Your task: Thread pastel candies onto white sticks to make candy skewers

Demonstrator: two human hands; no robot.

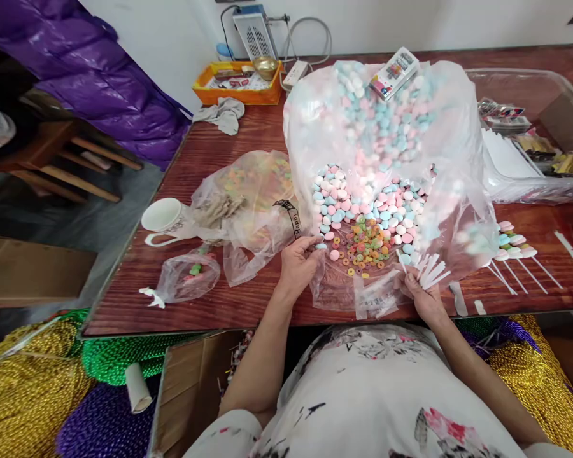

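Over the tabletop [248, 316], the right hand [424, 298] grips white sticks [432, 272] at the near right of the plastic bag [308, 127] of pastel candies [401, 210], while the left hand [297, 267], fingers bent, meets its near left edge, whether gripping unclear, and small colored rings [365, 245] lie between them.

1. Wall [162, 38]: off-white, plain, runs behind table; dark patch at top right corner.
2. Table [262, 127]: reddish-brown, visible wood grain, glossy top, far edge along wall.
3. Floor [141, 191]: grey, visible left of table.
4. Wooden stool [52, 143]: left side, splayed legs, lighter brown.
5. Cardboard box [33, 270]: left, below stool in view.
6. Light: whitish; wall bright, area around stool dim.
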